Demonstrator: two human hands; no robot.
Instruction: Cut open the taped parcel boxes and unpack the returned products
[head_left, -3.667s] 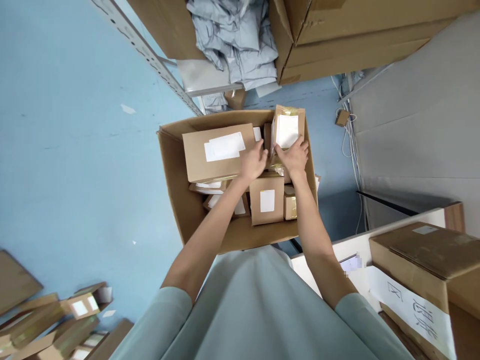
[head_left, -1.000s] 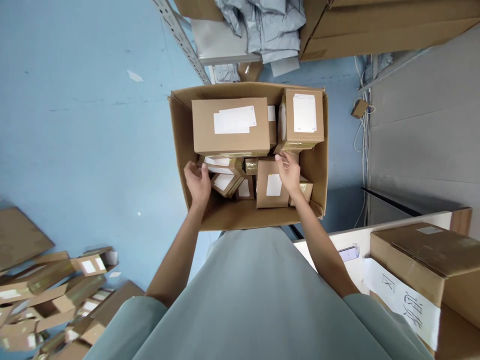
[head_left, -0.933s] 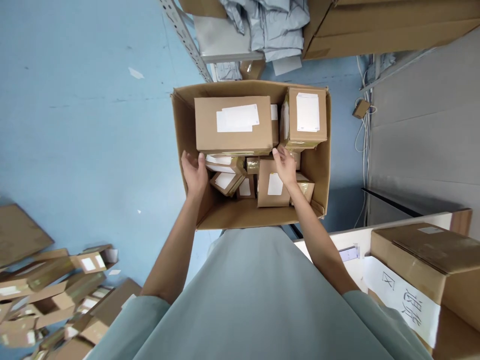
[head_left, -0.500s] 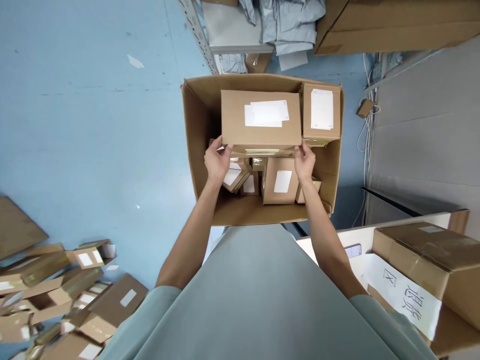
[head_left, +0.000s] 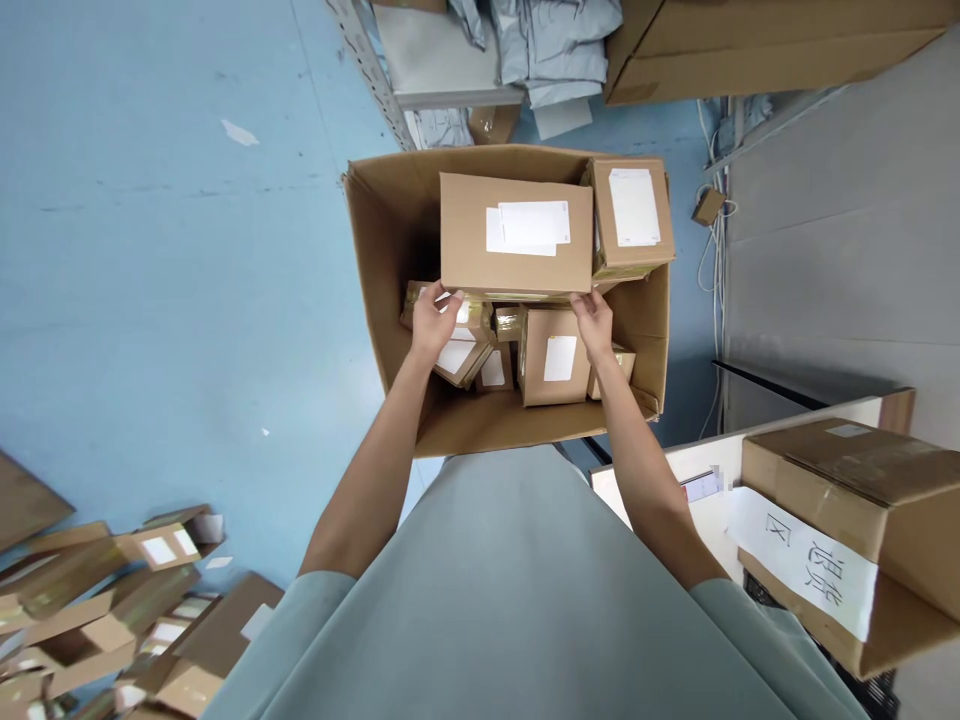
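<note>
A cardboard box (head_left: 517, 272) with two overlapping white labels on top sits high in the far part of a large open carton (head_left: 375, 230). My left hand (head_left: 435, 322) is closed on the box's near left corner, thumb and fingers at the edge. At the near right corner, my right hand (head_left: 595, 322) grips the same box. A labelled box (head_left: 649, 215) stands against its right side. Nearer to me inside the carton are another labelled box (head_left: 562, 375) and several smaller parcels (head_left: 459, 358). The held box's underside is hidden.
Several cardboard boxes (head_left: 112, 610) lie in a pile on the blue floor at lower left. A shelf (head_left: 427, 60) with grey mailing bags (head_left: 551, 50) stands beyond the carton. At right are a tabletop box (head_left: 825, 480), a handwritten sheet (head_left: 806, 560) and cables (head_left: 716, 290).
The view has shifted a little. The held box has turned slightly and less of its near side shows; more of the parcels below it is visible. Both hands still hold it.
</note>
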